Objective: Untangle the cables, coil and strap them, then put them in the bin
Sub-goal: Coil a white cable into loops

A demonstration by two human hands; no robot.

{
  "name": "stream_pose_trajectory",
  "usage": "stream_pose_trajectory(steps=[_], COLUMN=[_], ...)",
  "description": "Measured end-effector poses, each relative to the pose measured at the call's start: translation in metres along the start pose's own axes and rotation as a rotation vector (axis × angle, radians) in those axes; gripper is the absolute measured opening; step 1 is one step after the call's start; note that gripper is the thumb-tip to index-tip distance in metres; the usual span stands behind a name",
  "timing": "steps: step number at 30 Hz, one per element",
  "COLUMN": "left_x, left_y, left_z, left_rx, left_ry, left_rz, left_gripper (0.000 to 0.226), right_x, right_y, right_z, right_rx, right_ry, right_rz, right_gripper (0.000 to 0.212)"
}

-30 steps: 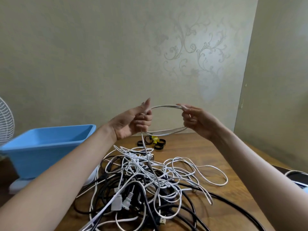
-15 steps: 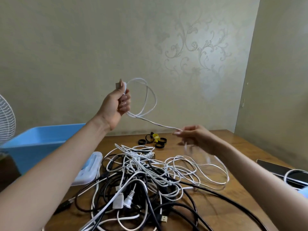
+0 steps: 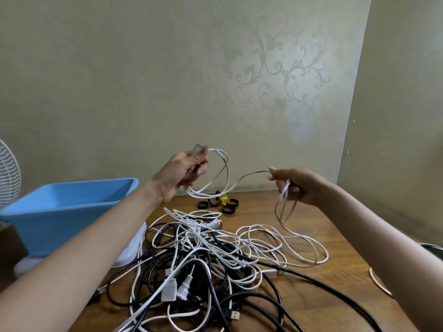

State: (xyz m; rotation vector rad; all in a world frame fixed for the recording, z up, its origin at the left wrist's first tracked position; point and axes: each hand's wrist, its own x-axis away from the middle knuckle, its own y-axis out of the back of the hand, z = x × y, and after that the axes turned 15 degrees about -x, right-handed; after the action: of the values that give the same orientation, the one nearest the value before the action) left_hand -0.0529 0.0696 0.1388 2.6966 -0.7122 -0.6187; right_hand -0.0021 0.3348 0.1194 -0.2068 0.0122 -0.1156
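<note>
Wooden table (image 3: 311, 295) against patterned wall, no readable writing. Left hand (image 3: 184, 173) grips coiled loops of white cable (image 3: 249, 174); right hand (image 3: 294, 183) pinches its trailing length above the cable tangle (image 3: 203, 259). Blue bin (image 3: 67, 207) sits left.

No legible text, labels, brands or numbers anywhere. Checked cables (image 3: 203, 250), blue bin (image 3: 60, 219), black straps (image 3: 203, 205) near far edge of tabletop (image 3: 311, 295), white plugs (image 3: 169, 289) near front edge: all plain or too small to read. Wall ornament (image 3: 275, 65): floral scrolls only, no lettering.
</note>
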Motion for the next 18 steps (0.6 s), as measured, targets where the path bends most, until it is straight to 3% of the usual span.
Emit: stream_pose_trajectory(steps=[2, 5, 6, 10, 13, 16, 18], left_x=[0.002, 0.004, 0.004, 0.000, -0.001, -0.003, -0.005], left_y=[-0.013, -0.025, -0.027, -0.037, -0.050, -0.058, -0.056], left_z=[-0.002, -0.004, -0.004, -0.004, -0.006, -0.006, -0.004], left_rx=[-0.046, -0.065, -0.062, 0.042, 0.122, 0.141, 0.139], left_ry=[-0.006, -0.010, -0.016, -0.041, -0.023, -0.007, 0.061], left_rz=[0.024, 0.069, 0.067, 0.016, 0.052, 0.067, 0.044], left_gripper=[0.030, 0.027, 0.027, 0.023, 0.024, 0.030, 0.028], right_x=[0.000, 0.003, 0.004, 0.013, 0.017, 0.009, 0.007], right_y=[-0.008, -0.016, -0.018, -0.036, -0.050, -0.055, -0.055], right_z=[0.005, 0.010, 0.011, 0.015, 0.016, 0.010, 0.011], right_rx=[-0.061, 0.111, 0.063, -0.430, -0.781, -0.915, -0.959], right_ry=[-0.038, 0.057, 0.042, -0.155, -0.204, -0.128, -0.077], right_rz=[0.092, 0.135, 0.138, 0.133, 0.184, 0.222, 0.206], right_gripper=[0.030, 0.026, 0.025, 0.020, 0.018, 0.037, 0.028])
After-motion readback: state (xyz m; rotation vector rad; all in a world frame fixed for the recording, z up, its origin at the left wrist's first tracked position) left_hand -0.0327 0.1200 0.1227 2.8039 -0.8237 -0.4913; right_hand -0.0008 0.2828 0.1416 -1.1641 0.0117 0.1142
